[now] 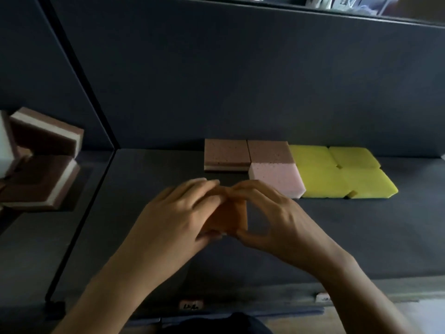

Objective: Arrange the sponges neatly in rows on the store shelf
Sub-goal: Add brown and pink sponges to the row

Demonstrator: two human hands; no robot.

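I see price tag [191,304] on near front lip. Dark shelf [349,237] runs open from hands left to divider [79,213]. Left hand [173,213] and right hand [272,213] both curl round orange sponge [231,215] between them. Just beyond: pink sponge [277,179], brown sponges [226,153], yellow sponges [337,174], rows touching.

Left hand [178,213], right hand [269,213] bare; forearms [115,285] bare to frame edge; dark garment [231,324] bottom centre.
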